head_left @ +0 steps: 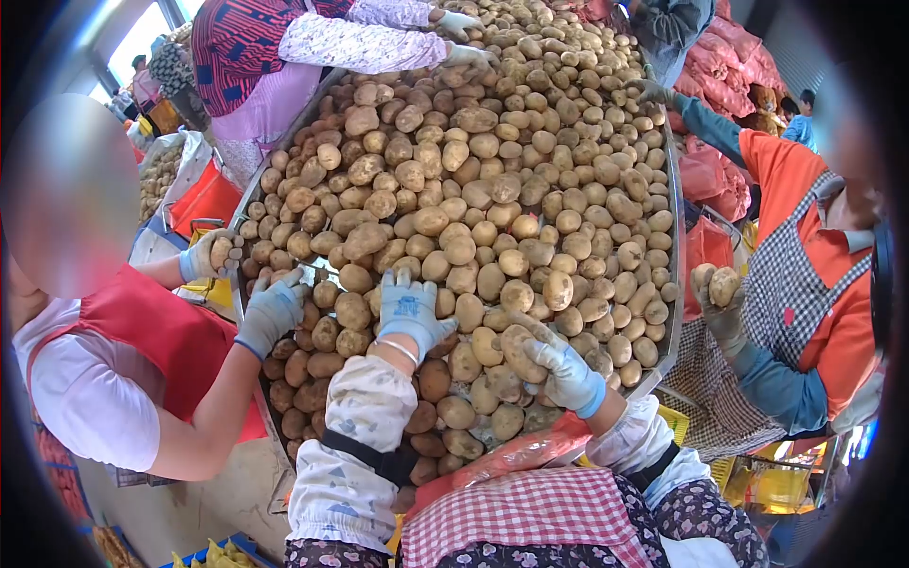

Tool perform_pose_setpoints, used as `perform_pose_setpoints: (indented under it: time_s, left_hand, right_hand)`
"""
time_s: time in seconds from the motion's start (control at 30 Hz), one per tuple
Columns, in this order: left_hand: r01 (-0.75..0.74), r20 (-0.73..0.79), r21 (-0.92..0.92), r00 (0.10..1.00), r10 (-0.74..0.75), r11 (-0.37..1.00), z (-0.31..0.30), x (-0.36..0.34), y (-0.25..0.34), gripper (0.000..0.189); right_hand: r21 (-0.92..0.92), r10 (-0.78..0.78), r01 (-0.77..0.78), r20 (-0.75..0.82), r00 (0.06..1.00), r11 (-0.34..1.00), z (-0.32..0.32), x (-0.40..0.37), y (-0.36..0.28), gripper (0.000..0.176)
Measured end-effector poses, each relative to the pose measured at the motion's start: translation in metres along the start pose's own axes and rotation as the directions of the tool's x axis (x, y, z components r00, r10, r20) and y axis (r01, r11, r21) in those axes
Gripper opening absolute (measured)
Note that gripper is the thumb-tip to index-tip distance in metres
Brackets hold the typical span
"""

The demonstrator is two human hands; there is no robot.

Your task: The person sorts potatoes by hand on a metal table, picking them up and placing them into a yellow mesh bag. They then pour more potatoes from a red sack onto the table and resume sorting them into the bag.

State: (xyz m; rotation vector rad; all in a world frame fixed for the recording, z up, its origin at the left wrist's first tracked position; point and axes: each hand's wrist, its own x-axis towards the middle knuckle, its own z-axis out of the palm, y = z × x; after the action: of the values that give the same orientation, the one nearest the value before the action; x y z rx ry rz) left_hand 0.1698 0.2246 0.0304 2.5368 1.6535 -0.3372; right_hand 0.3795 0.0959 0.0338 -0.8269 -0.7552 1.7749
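Note:
Potatoes (492,204) of many sizes lie heaped on a metal-edged sorting table (677,284). My left hand (411,312), in a pale blue and white glove, rests on the heap with its fingers spread and nothing in its grasp. To its right, my gloved right hand (571,371) is closed around a long brown potato (522,354), held just over the others near the front of the table. Fingers and thumb touch that potato's right side. Under my forearms a red plastic bag (530,450) lies along the near edge.
A co-worker in a red apron (161,331) reaches in from the left, holding a potato. At right, a person in an orange top (786,256) also holds potatoes. Another person's sleeve (360,45) extends over the far left. Red sacks (729,62) are piled behind.

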Motion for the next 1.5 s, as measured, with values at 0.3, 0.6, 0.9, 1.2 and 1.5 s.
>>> perform_pose_setpoints:
  time_s: [0.3, 0.6, 0.9, 1.2, 1.5]
  left_hand:
    - [0.011, -0.199, -0.287, 0.977, -0.071, 0.958, 0.017, -0.010, -0.014, 0.066]
    - [-0.250, -0.088, -0.895, 0.910, -0.405, -0.369, 0.010, -0.076, 0.075, 0.046]
    - [-0.238, -0.412, -0.829, 0.872, -0.264, 0.507, 0.028, -0.020, 0.057, 0.034]
    - [0.238, -0.023, -0.189, 0.969, -0.247, 0.953, -0.006, 0.044, 0.049, 0.056]
    - [0.234, 0.240, -0.380, 0.959, -0.150, 0.895, -0.024, 0.025, 0.031, 0.073]
  right_hand:
    - [0.049, 0.035, -0.033, -0.046, 0.998, 0.998, -0.023, -0.011, 0.000, 0.047]
    - [0.707, 0.145, -0.036, -0.094, 0.985, 0.706, -0.009, -0.002, 0.016, 0.041]
    - [0.745, 0.098, -0.016, -0.066, 0.993, 0.666, -0.009, 0.003, 0.013, 0.063]
    - [0.830, 0.091, -0.037, -0.017, 0.996, 0.556, -0.017, 0.001, 0.005, 0.069]
    - [0.795, -0.003, 0.044, -0.052, 0.999, 0.605, -0.030, -0.012, 0.005, 0.060]
